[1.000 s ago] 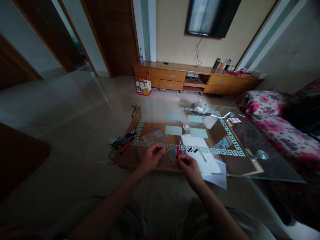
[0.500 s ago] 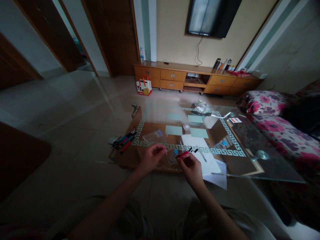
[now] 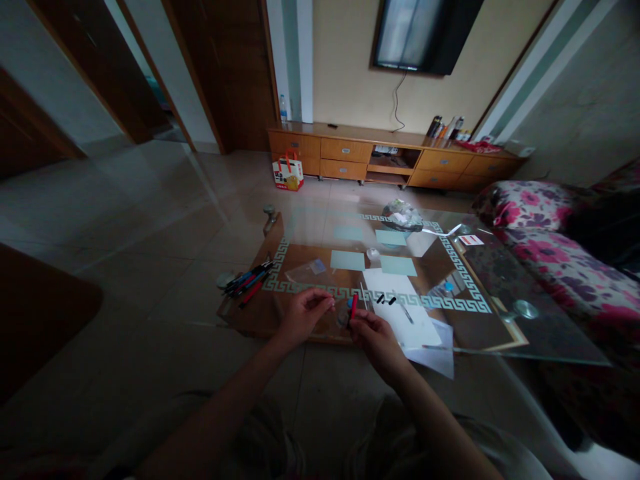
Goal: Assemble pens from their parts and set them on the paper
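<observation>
My right hand (image 3: 376, 340) pinches a short red pen barrel (image 3: 355, 307), now standing nearly upright between thumb and fingers. To its left, my left hand (image 3: 307, 313) is closed in a pinch above the table's near edge; what it holds, if anything, is too small to make out. Behind the red barrel is a small bottle with a blue cap (image 3: 349, 303), partly covered by it. White paper (image 3: 420, 327) lies to the right of my right hand, with two short black pieces (image 3: 385, 300) and a thin pen (image 3: 406, 312) on it.
Several pens (image 3: 250, 280) lie in a pile at the glass table's (image 3: 545, 327) left end. A clear plastic sleeve (image 3: 303, 271), a bottle (image 3: 445, 288) and a plastic bag (image 3: 403, 215) are also on the table. Beyond stand a low cabinet (image 3: 345, 148) and, right, a floral sofa (image 3: 545, 257).
My right hand has turned the red pen barrel from a slant pointing right to nearly upright, and shifted slightly left. My left hand stays in place.
</observation>
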`<state>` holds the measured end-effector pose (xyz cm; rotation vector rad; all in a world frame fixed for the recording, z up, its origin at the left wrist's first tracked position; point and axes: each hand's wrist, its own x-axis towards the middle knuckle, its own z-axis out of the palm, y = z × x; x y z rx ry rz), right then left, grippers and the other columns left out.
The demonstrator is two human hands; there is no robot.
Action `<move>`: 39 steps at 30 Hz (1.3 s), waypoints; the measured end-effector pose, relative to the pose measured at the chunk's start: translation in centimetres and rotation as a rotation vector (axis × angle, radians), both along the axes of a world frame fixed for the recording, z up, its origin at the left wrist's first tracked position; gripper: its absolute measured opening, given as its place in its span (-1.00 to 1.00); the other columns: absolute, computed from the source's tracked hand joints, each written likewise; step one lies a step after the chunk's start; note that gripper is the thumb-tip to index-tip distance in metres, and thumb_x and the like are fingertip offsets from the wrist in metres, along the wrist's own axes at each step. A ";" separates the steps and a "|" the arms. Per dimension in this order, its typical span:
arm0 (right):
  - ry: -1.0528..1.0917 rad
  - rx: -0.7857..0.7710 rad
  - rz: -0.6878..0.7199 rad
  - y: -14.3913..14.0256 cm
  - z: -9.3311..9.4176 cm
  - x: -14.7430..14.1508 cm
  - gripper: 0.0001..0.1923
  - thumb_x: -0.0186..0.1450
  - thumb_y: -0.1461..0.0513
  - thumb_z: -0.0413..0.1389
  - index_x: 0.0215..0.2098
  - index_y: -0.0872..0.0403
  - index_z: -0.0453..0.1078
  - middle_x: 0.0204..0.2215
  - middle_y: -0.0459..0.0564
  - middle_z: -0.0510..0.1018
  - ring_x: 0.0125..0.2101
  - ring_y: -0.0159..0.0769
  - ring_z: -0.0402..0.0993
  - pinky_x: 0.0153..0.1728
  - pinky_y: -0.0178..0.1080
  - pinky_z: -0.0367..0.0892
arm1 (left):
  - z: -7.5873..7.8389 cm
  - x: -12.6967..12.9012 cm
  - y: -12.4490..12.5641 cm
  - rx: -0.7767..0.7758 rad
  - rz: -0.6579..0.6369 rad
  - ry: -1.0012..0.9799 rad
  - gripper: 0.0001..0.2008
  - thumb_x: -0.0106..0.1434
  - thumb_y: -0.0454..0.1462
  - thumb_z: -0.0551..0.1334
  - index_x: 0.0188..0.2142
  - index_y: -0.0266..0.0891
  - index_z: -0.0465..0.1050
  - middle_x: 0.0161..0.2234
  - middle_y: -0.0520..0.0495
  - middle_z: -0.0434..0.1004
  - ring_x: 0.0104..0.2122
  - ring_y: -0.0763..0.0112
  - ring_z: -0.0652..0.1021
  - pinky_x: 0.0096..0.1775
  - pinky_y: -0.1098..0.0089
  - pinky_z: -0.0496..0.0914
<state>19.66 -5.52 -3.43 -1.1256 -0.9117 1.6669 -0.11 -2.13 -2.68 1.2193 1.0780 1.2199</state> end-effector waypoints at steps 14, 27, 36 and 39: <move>-0.203 0.211 0.190 -0.6 0.0 -0.3 -0.75 0.19 0.13 0.28 -0.19 0.05 0.56 -0.41 -0.10 0.57 -0.42 -0.37 0.41 -0.38 -0.32 0.27 | 0.2 -0.1 -0.1 0.020 0.013 0.045 -0.75 0.22 -0.12 0.34 -0.27 -0.29 0.57 -0.30 -0.12 0.65 -0.30 0.33 0.62 -0.20 0.36 0.51; -0.229 0.278 0.186 -0.5 -0.3 -0.1 -0.78 0.23 0.16 0.26 -0.16 0.03 0.58 -0.32 -0.06 0.61 -0.33 -0.32 0.47 -0.27 -0.28 0.35 | 0.3 0.0 -0.3 0.058 -0.039 0.110 -0.76 0.25 -0.13 0.31 -0.24 -0.27 0.59 -0.26 -0.13 0.65 -0.22 0.27 0.61 -0.11 0.31 0.50; -0.189 0.267 0.044 -0.3 0.7 -0.2 -0.76 0.23 0.12 0.26 -0.18 0.06 0.53 -0.36 -0.05 0.58 -0.41 -0.33 0.44 -0.35 -0.28 0.36 | 1.7 0.4 -1.1 0.072 -0.139 -0.005 -0.59 0.25 -0.19 0.32 0.08 -0.22 0.44 -0.11 -0.16 0.61 -0.12 0.27 0.61 -0.01 0.25 0.48; -0.185 0.262 -0.013 -0.3 1.2 -0.2 -0.76 0.22 0.08 0.26 -0.24 0.07 0.50 -0.42 -0.06 0.54 -0.47 -0.36 0.39 -0.43 -0.31 0.32 | 1.4 0.4 -1.1 0.054 -0.136 0.001 -0.64 0.24 -0.19 0.32 0.01 -0.25 0.46 -0.14 -0.16 0.61 -0.15 0.29 0.61 -0.02 0.26 0.49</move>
